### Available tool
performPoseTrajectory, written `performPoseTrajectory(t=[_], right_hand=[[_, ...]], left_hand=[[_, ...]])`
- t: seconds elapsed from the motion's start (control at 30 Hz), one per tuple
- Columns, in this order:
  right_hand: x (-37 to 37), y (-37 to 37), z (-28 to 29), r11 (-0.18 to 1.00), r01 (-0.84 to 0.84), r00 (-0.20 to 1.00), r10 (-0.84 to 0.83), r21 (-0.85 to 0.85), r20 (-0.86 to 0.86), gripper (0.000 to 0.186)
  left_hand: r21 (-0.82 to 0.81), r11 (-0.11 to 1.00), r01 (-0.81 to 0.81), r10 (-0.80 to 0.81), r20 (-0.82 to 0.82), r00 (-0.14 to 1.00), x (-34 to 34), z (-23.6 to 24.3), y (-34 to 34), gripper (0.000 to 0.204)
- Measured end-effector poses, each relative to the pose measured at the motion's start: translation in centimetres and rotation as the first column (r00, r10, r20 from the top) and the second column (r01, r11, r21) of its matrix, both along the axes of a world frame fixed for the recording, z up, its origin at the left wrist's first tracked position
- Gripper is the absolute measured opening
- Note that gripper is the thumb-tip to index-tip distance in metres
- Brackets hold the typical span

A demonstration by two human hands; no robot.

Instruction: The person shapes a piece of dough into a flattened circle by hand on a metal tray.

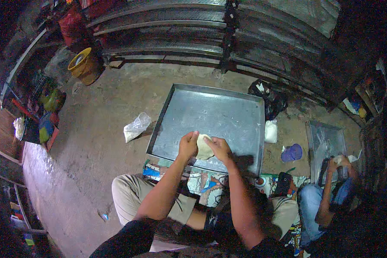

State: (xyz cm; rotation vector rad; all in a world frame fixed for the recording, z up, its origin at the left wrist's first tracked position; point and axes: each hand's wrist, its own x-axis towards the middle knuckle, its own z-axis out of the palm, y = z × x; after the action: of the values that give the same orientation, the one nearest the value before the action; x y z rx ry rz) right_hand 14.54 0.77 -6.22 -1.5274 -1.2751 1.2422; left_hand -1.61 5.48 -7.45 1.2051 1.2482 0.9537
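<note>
A pale, flattened round of dough (pixel 204 148) is held up between my two hands, over the near part of a large metal tray (pixel 202 103). My left hand (pixel 188 145) grips its left edge, with the thumb along the rim of the dough. On the opposite edge my right hand (pixel 219 149) pinches it, thumb lying across the front. Fingers behind the dough are hidden. White flour-like smears mark the tray's surface.
Left of the tray lies a clear bag of white powder (pixel 136 127); another white bag (pixel 271 131) stands at its right. A purple tub (pixel 292 152), a phone (pixel 283 183) and a black plastic bag (pixel 277 101) are nearby. At right, a co-worker's hands (pixel 337 162) hold something pale over a second tray (pixel 320 133).
</note>
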Motion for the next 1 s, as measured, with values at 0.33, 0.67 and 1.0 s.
performPoseTrajectory(t=[0.33, 0.67, 1.0], right_hand=[[1.7, -0.1, -2.5, 0.993, 0.039, 0.985, -0.057, 0.113, 0.165, 0.040], [0.5, 0.2, -2.6, 0.995, 0.095, 0.987, -0.097, -0.015, -0.127, 0.048], [1.7, 0.1, 0.6, 0.988, 0.130, 0.965, -0.145, 0.085, 0.217, 0.038]], left_hand=[[-0.156, 0.904, 0.399, -0.420, -0.135, 0.898, -0.5, 4.3, -0.9, 0.040], [0.013, 0.999, 0.033, -0.033, -0.003, 0.999, 0.5, 3.6, -1.0, 0.037], [-0.219, 0.975, 0.033, 0.020, 0.232, 0.972, 0.4, 3.0, -1.0, 0.036]])
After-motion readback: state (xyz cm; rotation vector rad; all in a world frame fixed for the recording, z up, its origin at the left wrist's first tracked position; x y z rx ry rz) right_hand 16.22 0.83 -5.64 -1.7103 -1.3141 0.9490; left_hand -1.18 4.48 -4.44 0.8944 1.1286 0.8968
